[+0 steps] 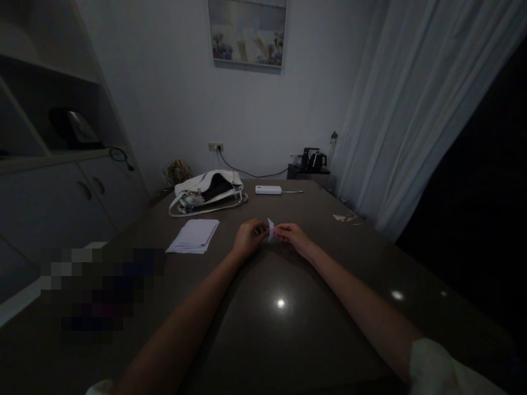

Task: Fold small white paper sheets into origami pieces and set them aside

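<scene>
So the thing in play is a small white pointed piece of paper [270,230], held upright between both hands, around the middle of the glossy dark brown surface [284,345], well in from the left and right edges. Too dim to tell if its bottom tip touches down.

The right hand [290,233] has thumb and fingertips pinching its right side. The left hand [248,236] looks to be pinching the left side, though its fingertips are pretty murky in this light.

Handling-wise, I'd guess it weighs next to nothing. Probably bendy as a flat sheet but a bit stiffer along any fold; it looks folded to me, though I can't make out the creases. Shouldn't be slippery in dry fingers, but it'd crumple or tear easily if you squeeze or tug. I'd take it lightly by the side edges, thumb against forefinger, and leave that thin top point alone since it'd likely bend first.

Same advice for the neat stack of flat white paper sheets [195,236] towards the surface's left edge: they'd slide over each other, so lift one by a corner.
</scene>
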Tool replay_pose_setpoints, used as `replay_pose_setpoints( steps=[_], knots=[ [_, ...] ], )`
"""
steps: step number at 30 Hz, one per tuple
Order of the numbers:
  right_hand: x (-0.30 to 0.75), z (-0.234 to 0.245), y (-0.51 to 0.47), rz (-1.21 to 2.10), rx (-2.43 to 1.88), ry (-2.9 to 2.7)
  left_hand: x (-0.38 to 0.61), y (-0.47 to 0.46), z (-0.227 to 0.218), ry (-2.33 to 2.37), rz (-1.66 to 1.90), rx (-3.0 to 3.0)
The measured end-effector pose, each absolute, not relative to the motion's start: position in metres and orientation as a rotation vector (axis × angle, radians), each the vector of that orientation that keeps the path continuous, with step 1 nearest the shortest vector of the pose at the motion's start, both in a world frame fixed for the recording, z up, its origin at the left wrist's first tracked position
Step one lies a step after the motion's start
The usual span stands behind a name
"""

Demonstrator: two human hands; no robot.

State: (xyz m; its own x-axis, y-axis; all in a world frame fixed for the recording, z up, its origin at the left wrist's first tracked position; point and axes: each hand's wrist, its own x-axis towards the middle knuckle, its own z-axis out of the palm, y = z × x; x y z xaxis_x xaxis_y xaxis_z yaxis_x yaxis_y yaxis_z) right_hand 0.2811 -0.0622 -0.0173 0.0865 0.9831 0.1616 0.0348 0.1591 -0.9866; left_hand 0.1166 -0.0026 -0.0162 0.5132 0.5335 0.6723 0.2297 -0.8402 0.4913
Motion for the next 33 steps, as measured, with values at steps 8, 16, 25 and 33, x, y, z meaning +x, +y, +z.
replay_pose_setpoints(
  steps=[8, 16, 25, 33],
  knots=[
    [0.2803, -0.0206, -0.0586, 0.945, -1.160, -1.163, 0.1166, -0.0054, -0.0141, 0.672, 1.263, 2.343],
    [0.2784, -0.0193, -0.0610, 0.922, -1.179, -1.133, 0.1188, -0.0081, -0.0134, 0.669, 1.238, 2.275],
    [0.2766, -0.0186, -0.0608, 0.933, -1.189, -1.139, 0.1214, -0.0040, -0.0164, 0.643, 1.159, 2.114],
    [0.2771, -0.0185, -0.0607, 0.960, -1.166, -1.176, 0.1219, -0.0025, -0.0168, 0.592, 1.131, 2.017]
  ],
)
